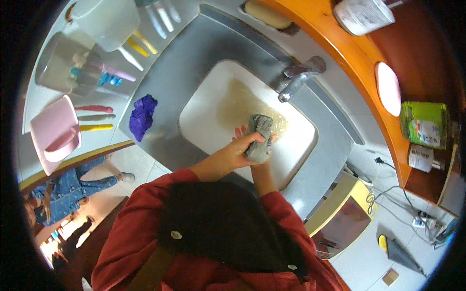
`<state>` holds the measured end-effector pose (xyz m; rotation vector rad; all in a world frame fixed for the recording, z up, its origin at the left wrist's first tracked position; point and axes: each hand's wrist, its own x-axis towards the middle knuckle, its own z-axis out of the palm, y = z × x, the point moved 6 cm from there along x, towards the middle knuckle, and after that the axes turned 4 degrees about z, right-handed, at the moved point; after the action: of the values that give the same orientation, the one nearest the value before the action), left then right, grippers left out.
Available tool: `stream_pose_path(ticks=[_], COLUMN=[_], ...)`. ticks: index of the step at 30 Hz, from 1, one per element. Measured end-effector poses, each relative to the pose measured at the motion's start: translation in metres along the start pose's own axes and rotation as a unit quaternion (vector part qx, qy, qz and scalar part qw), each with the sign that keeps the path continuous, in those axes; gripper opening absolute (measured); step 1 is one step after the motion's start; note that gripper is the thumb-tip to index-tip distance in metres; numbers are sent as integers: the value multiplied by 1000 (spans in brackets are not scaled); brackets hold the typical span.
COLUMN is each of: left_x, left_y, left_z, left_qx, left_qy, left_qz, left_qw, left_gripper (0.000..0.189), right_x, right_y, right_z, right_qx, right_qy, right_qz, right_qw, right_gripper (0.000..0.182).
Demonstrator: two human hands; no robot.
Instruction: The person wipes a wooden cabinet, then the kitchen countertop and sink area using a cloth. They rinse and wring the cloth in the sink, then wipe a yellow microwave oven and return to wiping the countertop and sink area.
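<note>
Both my hands hold a bunched wet grey cloth (260,145) above a white basin (204,98) that has murky brownish water in it. My left hand (236,151) reaches in from the left, its thumb laid across the middle of the cloth. From below and to the right comes my right hand (265,165), mostly hidden behind the cloth and cupping it. Beyond the hands, a chrome faucet (293,87) points over the basin's edge. A crumpled purple piece of cloth or plastic (142,118) lies on the grey countertop (171,98), left of the basin.
Plastic containers (105,25) and several coloured handles line the left ledge, beside a pink plastic holder (56,127). A wooden shelf (349,60) bearing a green bottle (424,123) curves along the right. Below it are a yellow cabinet (338,218) and loose cables (386,192). A person in blue clothes (69,192) is at lower left.
</note>
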<state>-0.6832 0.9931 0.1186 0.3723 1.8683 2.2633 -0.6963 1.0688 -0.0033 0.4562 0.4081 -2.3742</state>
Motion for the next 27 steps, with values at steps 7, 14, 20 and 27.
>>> stream_pose_path(ticks=[7, 14, 20, 27], left_x=[-3, 26, 20, 29], left_y=[38, -113, -90, 30], left_z=[2, -9, 2, 69], left_qx=[4, 172, 78, -677], left_qy=[31, 11, 80, 7], left_qz=[31, -172, -296, -246], left_qw=[999, 970, 949, 693], left_gripper=[40, 40, 38, 25], right_x=[7, 47, 39, -43], right_y=[-43, -79, -80, -78], right_z=[65, 60, 28, 51], right_qx=[-6, -685, -699, -94], right_qy=[14, 247, 206, 0], right_qz=[8, -81, -174, -51], right_qw=[1000, 680, 662, 994], right_gripper=[41, 13, 44, 72])
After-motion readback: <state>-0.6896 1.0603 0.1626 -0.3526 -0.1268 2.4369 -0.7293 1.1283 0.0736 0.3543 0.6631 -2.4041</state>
